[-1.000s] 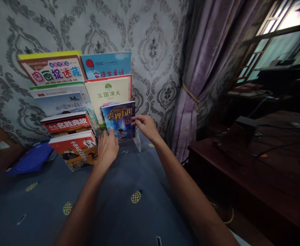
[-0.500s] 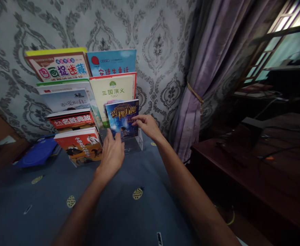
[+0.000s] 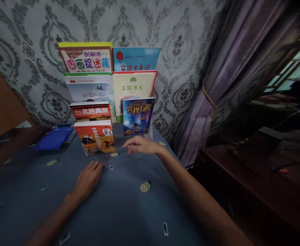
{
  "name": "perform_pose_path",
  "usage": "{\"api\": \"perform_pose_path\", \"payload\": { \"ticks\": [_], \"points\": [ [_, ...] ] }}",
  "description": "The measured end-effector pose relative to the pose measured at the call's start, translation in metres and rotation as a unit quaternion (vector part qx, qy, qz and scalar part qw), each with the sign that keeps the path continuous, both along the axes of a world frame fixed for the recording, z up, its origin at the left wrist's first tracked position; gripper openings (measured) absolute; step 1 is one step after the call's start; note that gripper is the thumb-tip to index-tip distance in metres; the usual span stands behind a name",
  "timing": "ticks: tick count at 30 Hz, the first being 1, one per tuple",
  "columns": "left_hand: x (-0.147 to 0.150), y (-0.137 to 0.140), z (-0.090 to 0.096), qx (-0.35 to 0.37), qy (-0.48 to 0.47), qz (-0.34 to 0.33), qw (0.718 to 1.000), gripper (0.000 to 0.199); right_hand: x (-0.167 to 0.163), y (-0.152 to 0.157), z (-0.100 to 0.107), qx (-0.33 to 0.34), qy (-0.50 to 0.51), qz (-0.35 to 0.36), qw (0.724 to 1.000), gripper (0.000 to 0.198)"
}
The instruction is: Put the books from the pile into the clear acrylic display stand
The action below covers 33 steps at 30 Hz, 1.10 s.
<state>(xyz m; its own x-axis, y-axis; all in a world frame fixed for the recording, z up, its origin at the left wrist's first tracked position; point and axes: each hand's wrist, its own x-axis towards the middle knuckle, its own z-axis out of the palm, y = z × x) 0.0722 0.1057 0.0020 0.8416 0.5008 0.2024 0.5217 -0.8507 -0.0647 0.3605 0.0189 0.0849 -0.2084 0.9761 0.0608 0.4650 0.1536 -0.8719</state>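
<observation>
My right hand (image 3: 141, 145) hovers in front of the clear book stand (image 3: 150, 132), its fingers apart and nothing in them. Just behind it, a dark blue paperback (image 3: 138, 117) stands upright in the right column. A cream book (image 3: 131, 85) and a light blue book (image 3: 139, 58) rise behind that one. My left hand (image 3: 89, 179) rests low over the tablecloth, empty, fingers loosely extended. Nearest to it is an orange-red book (image 3: 95, 138) at the front of the left column. A red book (image 3: 92, 111) and several taller books stand behind it.
The blue tablecloth (image 3: 119, 208) carries pineapple prints. Left of the stand lies a blue folder-like item (image 3: 54, 137) on other flat things. Patterned wallpaper backs the table. A tied purple curtain (image 3: 203, 112) and a dark red cabinet (image 3: 232, 171) are at the right.
My right hand has let go of the dark blue paperback and moved down in front of the stand. My left hand has drawn back toward me, away from the books. The view has shifted left.
</observation>
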Motion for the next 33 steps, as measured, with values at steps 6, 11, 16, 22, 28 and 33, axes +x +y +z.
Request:
{"api": "perform_pose_path", "payload": {
  "ticks": [6,11,16,22,28,33],
  "points": [
    [-0.043,0.048,-0.013,0.034,-0.068,0.072,0.995,0.034,-0.078,-0.008,-0.057,0.033,-0.129,0.000,0.991,0.030],
    [-0.061,0.085,-0.005,0.069,-0.063,0.163,0.982,0.031,-0.121,-0.020,-0.093,0.139,-0.181,-0.081,0.970,0.031],
    [-0.074,0.116,0.001,0.106,-0.104,0.259,0.954,0.042,-0.137,-0.030,-0.104,0.181,-0.232,-0.076,0.953,0.029],
    [-0.078,0.131,0.014,0.097,-0.140,0.330,0.928,0.040,-0.135,-0.031,-0.103,0.165,-0.198,-0.076,0.963,0.028],
    [-0.093,0.143,0.020,0.114,-0.174,0.391,0.896,0.052,-0.134,-0.030,-0.102,0.180,-0.188,-0.074,0.963,0.031],
    [-0.102,0.153,0.019,0.103,-0.113,0.337,0.929,0.051,-0.135,-0.030,-0.097,0.184,-0.178,-0.070,0.964,0.032]
  ]
}}
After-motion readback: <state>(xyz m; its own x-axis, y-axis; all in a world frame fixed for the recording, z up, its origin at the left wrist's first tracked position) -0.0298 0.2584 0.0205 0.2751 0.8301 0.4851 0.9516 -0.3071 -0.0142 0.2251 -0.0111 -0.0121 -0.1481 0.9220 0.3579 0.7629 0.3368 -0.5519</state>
